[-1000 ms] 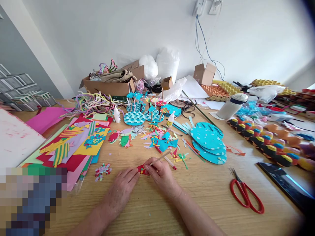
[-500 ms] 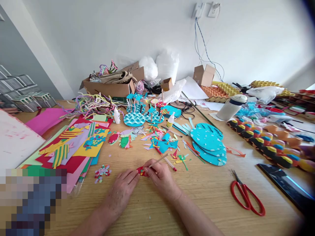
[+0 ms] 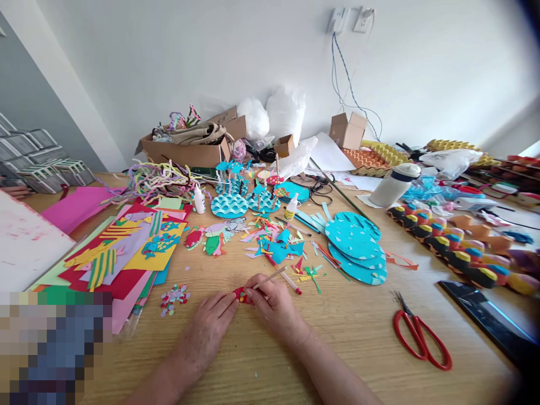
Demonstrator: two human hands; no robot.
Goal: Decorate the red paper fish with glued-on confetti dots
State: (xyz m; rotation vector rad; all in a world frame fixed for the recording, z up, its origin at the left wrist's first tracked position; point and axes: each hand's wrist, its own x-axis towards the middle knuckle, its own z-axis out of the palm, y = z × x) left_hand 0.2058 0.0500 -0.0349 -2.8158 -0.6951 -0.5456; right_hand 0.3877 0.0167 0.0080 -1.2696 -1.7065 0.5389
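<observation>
Between my hands lies a small red paper cutout (image 3: 241, 294) with coloured dots on it, partly covered by fingers. My left hand (image 3: 211, 323) presses its closed fingertips on the cutout's left end. Pinched in my right hand (image 3: 276, 308) is a thin wooden stick (image 3: 273, 275), slanting up to the right; its lower tip is hidden by the fingers at the cutout. A pile of small round paper dots (image 3: 174, 298) sits left of my left hand. Just beyond my right hand is a pen with a red end (image 3: 292, 281), beside scattered paper scraps (image 3: 310, 271).
Red-handled scissors (image 3: 422, 334) and a dark tablet-like device (image 3: 485, 315) lie at right. Blue paper discs (image 3: 356, 239), glue bottles (image 3: 291, 208), paper fish (image 3: 215, 239) and stacked coloured sheets (image 3: 126, 270) spread beyond the hands. A white bottle (image 3: 390, 188) stands behind.
The whole view has shifted slightly. Both hands stay at the red cutout; the stick in my right hand tilts slightly lower and more dots show on the cutout.
</observation>
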